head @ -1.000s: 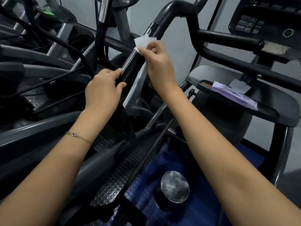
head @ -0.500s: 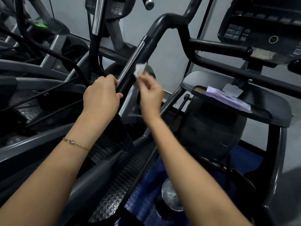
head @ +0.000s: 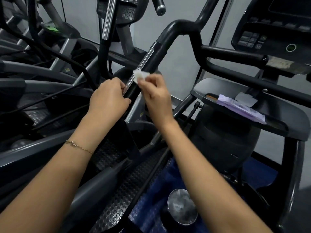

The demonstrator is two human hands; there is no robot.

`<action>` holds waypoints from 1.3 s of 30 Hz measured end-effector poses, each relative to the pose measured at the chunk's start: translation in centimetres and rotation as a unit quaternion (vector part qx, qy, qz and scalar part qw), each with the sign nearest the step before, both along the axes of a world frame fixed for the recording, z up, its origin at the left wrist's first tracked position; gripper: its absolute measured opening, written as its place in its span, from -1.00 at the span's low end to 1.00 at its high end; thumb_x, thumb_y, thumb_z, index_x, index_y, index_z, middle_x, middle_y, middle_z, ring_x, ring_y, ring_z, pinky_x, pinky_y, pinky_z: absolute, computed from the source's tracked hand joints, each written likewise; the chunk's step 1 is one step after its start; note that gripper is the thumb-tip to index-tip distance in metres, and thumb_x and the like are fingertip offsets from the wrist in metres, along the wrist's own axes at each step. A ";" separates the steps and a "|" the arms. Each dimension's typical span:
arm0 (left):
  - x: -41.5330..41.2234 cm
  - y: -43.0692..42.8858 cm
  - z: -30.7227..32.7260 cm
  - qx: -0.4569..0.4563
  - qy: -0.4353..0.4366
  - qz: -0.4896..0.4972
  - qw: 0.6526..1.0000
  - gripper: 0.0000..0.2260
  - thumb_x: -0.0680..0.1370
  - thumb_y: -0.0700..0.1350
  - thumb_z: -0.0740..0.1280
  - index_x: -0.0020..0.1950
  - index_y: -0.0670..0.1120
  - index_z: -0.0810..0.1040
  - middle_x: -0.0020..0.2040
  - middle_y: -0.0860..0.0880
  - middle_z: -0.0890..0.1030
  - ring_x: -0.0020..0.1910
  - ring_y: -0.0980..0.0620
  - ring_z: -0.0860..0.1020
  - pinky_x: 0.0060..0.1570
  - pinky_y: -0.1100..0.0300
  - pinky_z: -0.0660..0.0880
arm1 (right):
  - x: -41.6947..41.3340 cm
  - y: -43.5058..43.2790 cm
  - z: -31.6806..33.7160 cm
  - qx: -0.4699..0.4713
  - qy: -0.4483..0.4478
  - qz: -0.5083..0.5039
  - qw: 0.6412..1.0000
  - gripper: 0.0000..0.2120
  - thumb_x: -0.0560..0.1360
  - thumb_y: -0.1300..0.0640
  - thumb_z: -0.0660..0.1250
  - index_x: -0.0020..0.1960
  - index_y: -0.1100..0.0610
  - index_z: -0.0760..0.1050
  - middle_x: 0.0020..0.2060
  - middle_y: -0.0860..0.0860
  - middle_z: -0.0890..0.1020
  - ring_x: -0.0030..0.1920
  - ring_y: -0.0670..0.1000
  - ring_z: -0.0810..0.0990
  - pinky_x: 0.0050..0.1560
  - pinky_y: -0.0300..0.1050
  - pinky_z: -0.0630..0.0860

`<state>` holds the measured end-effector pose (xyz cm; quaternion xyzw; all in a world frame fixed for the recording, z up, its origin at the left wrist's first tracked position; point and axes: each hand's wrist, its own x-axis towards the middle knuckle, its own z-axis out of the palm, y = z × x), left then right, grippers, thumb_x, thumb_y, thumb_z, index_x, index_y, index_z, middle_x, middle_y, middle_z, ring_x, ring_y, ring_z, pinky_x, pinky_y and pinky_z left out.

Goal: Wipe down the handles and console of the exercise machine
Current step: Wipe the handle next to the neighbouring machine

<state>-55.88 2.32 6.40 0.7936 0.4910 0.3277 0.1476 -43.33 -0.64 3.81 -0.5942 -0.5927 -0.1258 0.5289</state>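
Right hand: fingers and thumb curled, pinching a small white wipe at the fingertips; back of the hand faces the camera, forearm runs in from lower right.
Wipe: crumpled, lies against the lower part of the handle, at the edge of the chrome strip; part of it is hidden behind the fingertips.
Left hand: wrapped round the same handle, just below the wipe; fingers curl over the chrome strip, thumb lies across the near side of the tube. The two hands are close but apart.
Bracelet: thin gold chain on the left wrist.
Handle: black tube slanting up and to the right, bending at its top; chrome strip runs along its left face.
Crossbar: black, runs from the handle's bend toward the console.
Console: upper right, dark, with a keypad and a round green-ringed button; well apart from both hands, neither touches it.
Tray: dark grey, below the console; a purple packet lies in it, with a pale flap on its top.
Pedal: studded tread, under the forearms.
Metal disc: round, dull shine, on the blue mat beside the right forearm.
Neighbour machine: upper middle, its own keypad showing; more grey frames to the left.
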 end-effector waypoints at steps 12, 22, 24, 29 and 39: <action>2.0 0.5 1.2 0.038 0.030 -0.016 0.999 -0.61 0.51 -0.02 0.36 0.30 -0.08 0.42 0.20 -0.15 0.49 0.14 -0.18 0.51 0.06 0.02 0.43 | 4.1 0.9 4.2 0.048 -0.301 -0.061 0.950 -0.78 0.39 0.33 0.38 0.04 0.25 0.61 -0.22 0.18 0.58 -0.22 0.17 0.56 -0.37 -0.08 0.53; 1.7 0.3 1.9 0.043 0.076 -0.034 0.996 -0.60 0.53 -0.03 0.34 0.31 -0.12 0.37 0.24 -0.17 0.45 0.15 -0.20 0.51 0.05 -0.01 0.44 | 3.4 1.6 6.0 0.041 -0.262 -0.123 0.956 -0.85 0.42 0.31 0.34 -0.03 0.30 0.60 -0.21 0.19 0.56 -0.18 0.19 0.54 -0.31 0.05 0.55; 1.7 0.2 1.8 0.054 0.090 -0.036 0.994 -0.59 0.54 -0.03 0.33 0.33 -0.12 0.35 0.24 -0.18 0.44 0.15 -0.19 0.51 0.03 0.01 0.45 | 2.5 0.9 4.0 0.018 -0.272 -0.095 0.957 -0.82 0.41 0.31 0.36 0.00 0.28 0.60 -0.20 0.16 0.57 -0.17 0.09 0.54 -0.29 -0.06 0.53; 1.5 0.1 1.7 0.068 0.103 -0.038 0.992 -0.60 0.56 -0.03 0.31 0.33 -0.15 0.34 0.24 -0.21 0.43 0.13 -0.21 0.51 -0.02 0.02 0.45 | 2.7 1.4 6.2 0.008 0.019 -0.094 0.995 -0.82 0.49 0.32 0.25 0.02 0.22 0.59 -0.14 0.04 0.51 -0.16 -0.08 0.49 -0.11 -0.36 0.44; 1.8 1.1 2.5 0.048 0.104 -0.044 0.992 -0.66 0.55 -0.02 0.30 0.27 -0.15 0.44 0.19 -0.14 0.50 0.14 -0.18 0.52 0.03 -0.02 0.45 | -0.3 0.7 1.5 0.061 0.511 0.088 0.853 -0.67 0.49 0.37 0.28 0.26 0.27 0.45 -0.02 0.01 0.58 -0.11 -0.20 0.54 -0.18 -0.43 0.53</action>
